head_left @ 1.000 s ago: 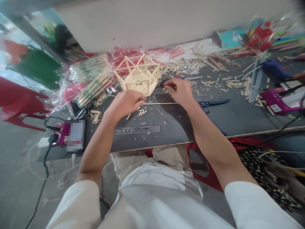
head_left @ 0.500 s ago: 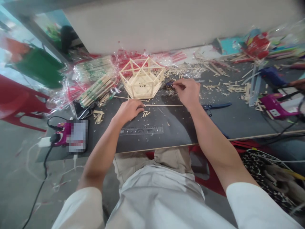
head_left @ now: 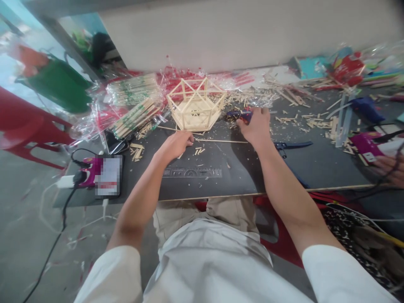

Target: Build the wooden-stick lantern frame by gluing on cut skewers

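Observation:
My left hand (head_left: 178,143) rests on the dark table with its fingers closed at the left end of a thin wooden stick (head_left: 221,141). My right hand (head_left: 257,126) is curled around a dark blue and red tool (head_left: 238,114), just right of the wooden frame; part of the tool is hidden by the fingers. The frame (head_left: 195,107), built of pale sticks in a many-sided bowl shape, stands behind and between my hands. Several short stick pieces (head_left: 199,150) and a clear ruler (head_left: 192,173) lie in front of it.
Bundled sticks (head_left: 137,118) and a phone (head_left: 109,174) by a purple power strip (head_left: 90,171) are at left. A dark blue cutting tool (head_left: 293,145) lies at right, near a blue glue gun (head_left: 366,108). Another person's hand (head_left: 389,168) shows at the right edge.
My right hand has reached onto the blue and red tool and its fingers have spread around it. The other person's hand has come lower at the right. The whole view has shifted slightly.

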